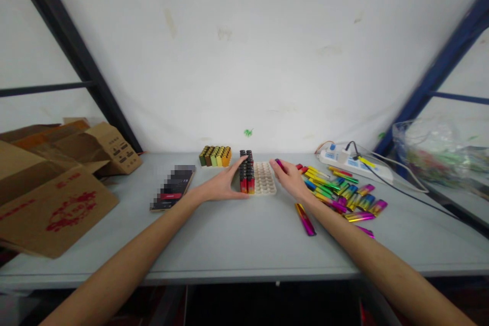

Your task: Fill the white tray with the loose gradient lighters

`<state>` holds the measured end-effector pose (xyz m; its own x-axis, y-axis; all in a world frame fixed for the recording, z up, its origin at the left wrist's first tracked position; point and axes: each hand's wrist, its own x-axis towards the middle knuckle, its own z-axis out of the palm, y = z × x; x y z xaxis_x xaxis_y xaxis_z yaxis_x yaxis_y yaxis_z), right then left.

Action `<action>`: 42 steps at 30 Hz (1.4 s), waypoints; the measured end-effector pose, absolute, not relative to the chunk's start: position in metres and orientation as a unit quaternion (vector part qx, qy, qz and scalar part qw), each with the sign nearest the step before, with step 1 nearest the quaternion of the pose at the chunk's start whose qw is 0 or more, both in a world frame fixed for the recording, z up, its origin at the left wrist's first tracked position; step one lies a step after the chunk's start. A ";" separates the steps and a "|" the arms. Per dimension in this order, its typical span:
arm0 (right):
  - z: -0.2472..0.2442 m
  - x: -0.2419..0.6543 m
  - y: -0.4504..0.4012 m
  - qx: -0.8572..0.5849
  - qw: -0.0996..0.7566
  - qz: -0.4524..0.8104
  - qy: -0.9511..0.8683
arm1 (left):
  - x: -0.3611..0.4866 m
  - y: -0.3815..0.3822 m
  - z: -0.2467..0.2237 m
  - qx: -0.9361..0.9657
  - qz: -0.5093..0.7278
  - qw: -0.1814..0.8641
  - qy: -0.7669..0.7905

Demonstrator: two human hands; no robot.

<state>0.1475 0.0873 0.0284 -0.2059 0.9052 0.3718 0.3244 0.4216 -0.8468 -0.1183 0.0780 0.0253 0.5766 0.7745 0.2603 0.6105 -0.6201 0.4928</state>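
A white lighter tray (265, 179) with round holes stands in the middle of the table. Two rows of red lighters with black tops (247, 183) fill its left side. My left hand (223, 183) spans these rows from the left, thumb at the tray's near edge and fingers at the rear, steadying it. Just right of the tray, my right hand (290, 178) is closed on a purple lighter (280, 164), its end sticking up. A loose gold and magenta lighter (305, 220) lies in front of this hand. Shiny multicoloured lighters (353, 198) are heaped to the right.
Behind the left hand stands a block of yellow and dark lighters (215, 156). A phone with a partly blurred screen (175, 188) lies left. Cardboard boxes (64, 188) crowd the left end. A power strip (359, 163) with cables and a clear plastic bag (439, 147) are at right.
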 end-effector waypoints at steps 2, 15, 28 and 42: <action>0.029 0.147 0.086 -0.464 0.450 0.287 -0.707 | -0.118 0.079 0.024 0.870 0.224 0.178 0.402; 0.023 0.148 0.091 -0.490 0.435 0.224 -0.721 | -0.118 0.080 0.022 0.866 0.224 0.175 0.411; 0.039 0.150 0.117 -0.376 0.419 0.200 -0.802 | -0.119 0.080 0.022 0.862 0.229 0.194 0.409; 0.024 0.122 0.180 -0.374 0.358 0.175 -0.838 | -0.120 0.080 0.024 0.863 0.215 0.167 0.424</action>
